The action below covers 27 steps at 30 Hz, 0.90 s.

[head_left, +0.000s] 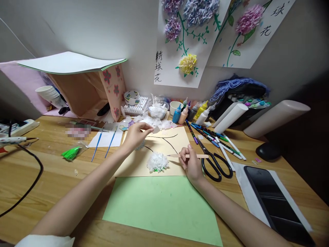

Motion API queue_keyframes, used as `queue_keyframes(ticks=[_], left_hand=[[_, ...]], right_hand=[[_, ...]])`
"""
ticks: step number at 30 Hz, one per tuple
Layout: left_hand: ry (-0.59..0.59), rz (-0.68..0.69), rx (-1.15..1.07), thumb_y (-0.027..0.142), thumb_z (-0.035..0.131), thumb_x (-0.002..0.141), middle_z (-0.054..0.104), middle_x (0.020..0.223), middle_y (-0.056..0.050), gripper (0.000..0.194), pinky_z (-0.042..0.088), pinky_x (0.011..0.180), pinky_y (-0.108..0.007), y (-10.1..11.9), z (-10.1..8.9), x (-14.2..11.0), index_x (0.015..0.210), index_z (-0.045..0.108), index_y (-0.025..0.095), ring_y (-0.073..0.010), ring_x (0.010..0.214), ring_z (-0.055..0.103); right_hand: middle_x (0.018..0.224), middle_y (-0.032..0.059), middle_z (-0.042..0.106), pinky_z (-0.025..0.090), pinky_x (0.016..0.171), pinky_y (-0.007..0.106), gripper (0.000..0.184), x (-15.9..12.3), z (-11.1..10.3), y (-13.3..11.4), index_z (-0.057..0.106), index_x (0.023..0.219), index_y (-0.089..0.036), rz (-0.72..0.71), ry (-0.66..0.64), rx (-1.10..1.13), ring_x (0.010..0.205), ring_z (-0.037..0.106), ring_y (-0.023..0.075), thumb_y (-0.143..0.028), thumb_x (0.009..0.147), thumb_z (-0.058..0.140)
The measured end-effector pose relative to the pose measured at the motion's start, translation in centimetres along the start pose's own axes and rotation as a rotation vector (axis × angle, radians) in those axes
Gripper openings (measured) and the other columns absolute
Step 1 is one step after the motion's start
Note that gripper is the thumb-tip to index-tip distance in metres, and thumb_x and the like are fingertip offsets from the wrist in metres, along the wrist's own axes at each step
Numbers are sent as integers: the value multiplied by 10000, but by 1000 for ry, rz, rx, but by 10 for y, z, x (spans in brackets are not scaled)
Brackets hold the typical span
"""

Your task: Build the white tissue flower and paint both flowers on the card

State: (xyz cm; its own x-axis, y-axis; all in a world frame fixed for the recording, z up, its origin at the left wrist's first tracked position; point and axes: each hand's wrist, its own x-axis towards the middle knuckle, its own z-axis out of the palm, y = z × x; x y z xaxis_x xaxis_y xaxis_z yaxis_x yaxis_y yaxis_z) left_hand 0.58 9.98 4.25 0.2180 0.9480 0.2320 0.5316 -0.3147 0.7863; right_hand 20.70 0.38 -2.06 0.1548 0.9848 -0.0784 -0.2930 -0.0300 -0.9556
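Observation:
My left hand is over the cream paper sheet and pinches a small white tissue paper square between thumb and fingers. My right hand grips a thin wooden stick held level, its pointed tip aimed left at the white tissue paper flower stuck on the cream sheet. Black curved stem lines are drawn on that sheet. A green paper sheet lies in front of it, nearest me.
Black scissors and several markers lie right of my right hand. Paint bottles, a bowl of tissue pieces, paintbrushes, a glue gun with cable, a phone and paper rolls ring the desk.

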Motion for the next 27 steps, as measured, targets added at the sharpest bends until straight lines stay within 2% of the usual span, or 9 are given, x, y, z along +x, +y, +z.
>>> queue_keyframes(ticks=[3, 5, 6, 8, 11, 15, 21, 27], left_hand=[[-39, -16, -100, 356, 635, 778, 744, 806, -79, 225, 507, 671, -271, 12, 8, -12, 805, 711, 146, -186, 737, 676], [-64, -22, -159, 365, 640, 775, 743, 814, -86, 240, 522, 687, -275, 20, 16, -20, 810, 704, 136, -187, 745, 683], [-78, -34, -199, 370, 649, 766, 743, 816, -89, 246, 527, 695, -278, 23, 21, -24, 806, 700, 132, -188, 750, 685], [-123, -96, -313, 375, 683, 730, 740, 807, -91, 255, 534, 706, -284, 28, 31, -30, 788, 693, 127, -189, 747, 685], [-205, -197, -453, 366, 730, 672, 738, 796, -94, 270, 535, 713, -288, 33, 45, -33, 767, 691, 116, -183, 731, 680], [-297, -229, -487, 385, 732, 668, 738, 770, -93, 288, 527, 699, -274, 35, 56, -31, 753, 707, 110, -172, 707, 673], [-433, -298, -552, 473, 680, 711, 731, 702, -89, 366, 532, 673, -277, 34, 55, -24, 739, 720, 110, -162, 663, 669], [-517, -337, -547, 449, 712, 690, 717, 688, -66, 325, 507, 635, -251, 27, 53, -19, 725, 720, 126, -137, 628, 636]], right_hand=[[476, -28, 518, 349, 435, 195, 440, -1, 3, -3, 499, 583, -190, -101, 92, -46, 428, 436, 74, -542, 848, 487], [712, 12, 654, 458, 578, 215, 292, -2, 4, -5, 580, 710, -194, -161, 100, -96, 607, 563, 99, -463, 823, 582], [839, 28, 678, 486, 651, 234, 227, -2, 5, -6, 607, 788, -200, -174, 80, -113, 704, 598, 114, -426, 804, 621], [967, 43, 673, 503, 734, 268, 236, -1, 5, -8, 619, 904, -211, -175, 43, -123, 827, 620, 144, -375, 751, 691], [850, 16, 659, 496, 725, 265, 295, 3, 3, -7, 610, 898, -204, -149, 52, -86, 793, 619, 144, -339, 679, 753], [737, -29, 636, 475, 677, 225, 270, 8, -1, -4, 593, 789, -194, -103, 113, 42, 692, 598, 103, -308, 636, 783], [745, -34, 647, 483, 709, 221, 267, 13, -3, -2, 600, 778, -193, -72, 92, 120, 695, 615, 93, -245, 608, 799], [760, -25, 642, 490, 681, 213, 250, 12, -6, 1, 604, 802, -201, -73, 69, 74, 692, 608, 98, -252, 636, 784]])
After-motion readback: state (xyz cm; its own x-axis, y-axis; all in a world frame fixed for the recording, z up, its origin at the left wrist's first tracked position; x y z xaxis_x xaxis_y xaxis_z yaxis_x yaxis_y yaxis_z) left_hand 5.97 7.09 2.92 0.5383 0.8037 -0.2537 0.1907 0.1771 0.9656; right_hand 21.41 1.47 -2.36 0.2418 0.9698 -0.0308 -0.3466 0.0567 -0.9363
